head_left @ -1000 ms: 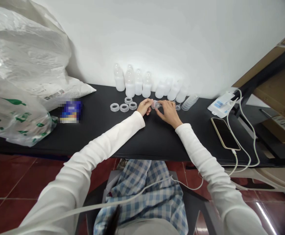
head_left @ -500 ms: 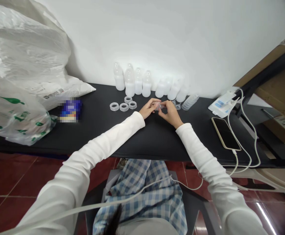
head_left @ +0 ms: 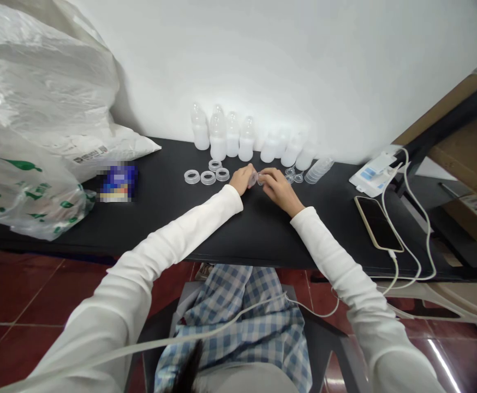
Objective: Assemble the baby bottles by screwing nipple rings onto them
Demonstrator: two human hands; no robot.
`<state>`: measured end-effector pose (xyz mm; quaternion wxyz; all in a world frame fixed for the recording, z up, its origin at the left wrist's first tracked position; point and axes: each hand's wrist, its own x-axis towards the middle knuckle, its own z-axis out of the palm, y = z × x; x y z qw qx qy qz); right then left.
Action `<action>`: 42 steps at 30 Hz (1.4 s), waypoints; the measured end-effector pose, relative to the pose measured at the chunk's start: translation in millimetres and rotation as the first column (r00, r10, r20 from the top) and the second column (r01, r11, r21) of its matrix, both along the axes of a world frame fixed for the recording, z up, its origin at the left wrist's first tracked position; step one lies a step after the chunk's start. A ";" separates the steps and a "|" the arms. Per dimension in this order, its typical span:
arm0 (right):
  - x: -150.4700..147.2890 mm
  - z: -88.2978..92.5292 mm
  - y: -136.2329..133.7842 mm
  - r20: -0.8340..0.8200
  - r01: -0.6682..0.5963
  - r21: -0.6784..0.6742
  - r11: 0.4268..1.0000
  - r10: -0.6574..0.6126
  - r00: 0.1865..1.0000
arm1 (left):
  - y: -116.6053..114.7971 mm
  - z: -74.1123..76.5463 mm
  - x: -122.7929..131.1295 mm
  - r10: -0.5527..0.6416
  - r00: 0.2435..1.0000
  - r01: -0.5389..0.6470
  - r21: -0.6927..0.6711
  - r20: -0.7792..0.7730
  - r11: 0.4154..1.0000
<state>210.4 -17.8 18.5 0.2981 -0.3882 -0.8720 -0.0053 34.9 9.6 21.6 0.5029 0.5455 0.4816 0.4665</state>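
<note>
Over the middle of the black table, my left hand [head_left: 242, 179] grips a clear bottle collar ring [head_left: 253, 178], its opening turned to the right. Close beside it, my right hand [head_left: 279, 187] pinches a clear bottle nipple [head_left: 261, 178] by the fingertips, partly hidden by the fingers. Several loose nipples [head_left: 298, 178] lie just right of that hand. To the left of my left hand rest several more collar rings [head_left: 208, 178]. Behind my hands stand baby bottles with clear domed caps [head_left: 246, 141] and bottles without caps [head_left: 268, 149].
A stack of clear caps [head_left: 319, 170] lies at the right of the bottles. Farther right are a phone [head_left: 380, 222] with a cable and a white power strip [head_left: 373, 173]. Plastic bags [head_left: 34, 180] and a blue packet [head_left: 118, 183] occupy the left.
My hands have drawn slightly apart, and the collar ring and nipple now show between them. My left hand has turned and shifted a little left.
</note>
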 end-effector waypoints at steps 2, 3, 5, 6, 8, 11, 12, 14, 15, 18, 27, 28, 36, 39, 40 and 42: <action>8.8 6.4 0.7 0.034 0.012 0.050 0.999 -0.014 0.999 | 6.7 -1.4 -5.9 0.023 0.998 -0.022 0.015 -0.060 1.000; 13.6 9.4 1.0 0.032 0.039 0.071 0.997 -0.042 0.999 | 9.4 -3.1 -8.0 0.040 0.996 -0.038 0.026 -0.077 0.999; 22.7 15.2 1.2 0.019 0.114 0.103 0.988 -0.117 0.993 | 12.4 -7.4 -9.7 0.092 0.992 -0.087 0.061 -0.081 0.994; 26.7 18.1 1.0 0.017 0.150 0.111 0.983 -0.152 0.988 | 12.5 -9.7 -9.3 0.102 0.991 -0.092 0.103 -0.088 0.990; 33.5 24.0 -0.2 0.030 0.205 0.115 0.972 -0.210 0.977 | 10.7 -13.8 -6.3 0.081 0.989 -0.053 0.212 -0.123 0.976; 41.9 32.9 -2.3 0.064 0.249 0.072 0.966 -0.254 0.965 | 6.6 -17.6 -1.4 0.018 0.980 0.046 0.310 -0.200 0.950; 44.9 35.6 -2.8 0.067 0.260 0.037 0.965 -0.262 0.963 | 5.5 -18.2 -0.7 0.007 0.973 0.070 0.324 -0.230 0.944; 51.8 40.0 -3.2 0.062 0.291 -0.056 0.955 -0.288 0.956 | 4.1 -18.2 -1.1 0.012 0.949 0.108 0.361 -0.315 0.926; 55.8 41.7 -3.1 0.061 0.315 -0.108 0.943 -0.310 0.949 | 3.5 -17.7 -2.0 0.032 0.926 0.125 0.386 -0.375 0.914; 68.9 45.5 -3.0 0.079 0.396 -0.228 0.889 -0.389 0.918 | 2.7 -15.5 -5.7 0.145 0.804 0.169 0.456 -0.576 0.874; 94.8 44.5 1.5 0.171 0.445 -0.373 0.814 -0.411 0.895 | 11.3 -26.4 -5.5 0.230 0.774 0.076 0.446 -0.590 0.892; 97.1 41.4 4.0 0.195 0.446 -0.381 0.809 -0.402 0.895 | 11.9 -27.9 -5.3 0.251 0.769 0.063 0.461 -0.588 0.885; 99.6 27.6 10.0 0.269 0.460 -0.386 0.799 -0.380 0.885 | 2.5 -21.4 -6.5 0.395 0.583 0.057 0.521 -0.710 0.852; 87.2 38.9 0.5 0.248 0.539 -0.308 0.784 -0.481 0.841 | 2.7 -21.6 -8.8 0.394 0.525 0.088 0.508 -0.755 0.857; 82.5 42.3 -2.1 0.226 0.563 -0.259 0.785 -0.517 0.825 | 4.0 -23.0 -9.8 0.391 0.514 0.097 0.505 -0.764 0.858; 73.5 45.9 -4.9 0.162 0.588 -0.146 0.796 -0.567 0.808 | 8.1 -26.6 -12.0 0.384 0.507 0.115 0.501 -0.772 0.858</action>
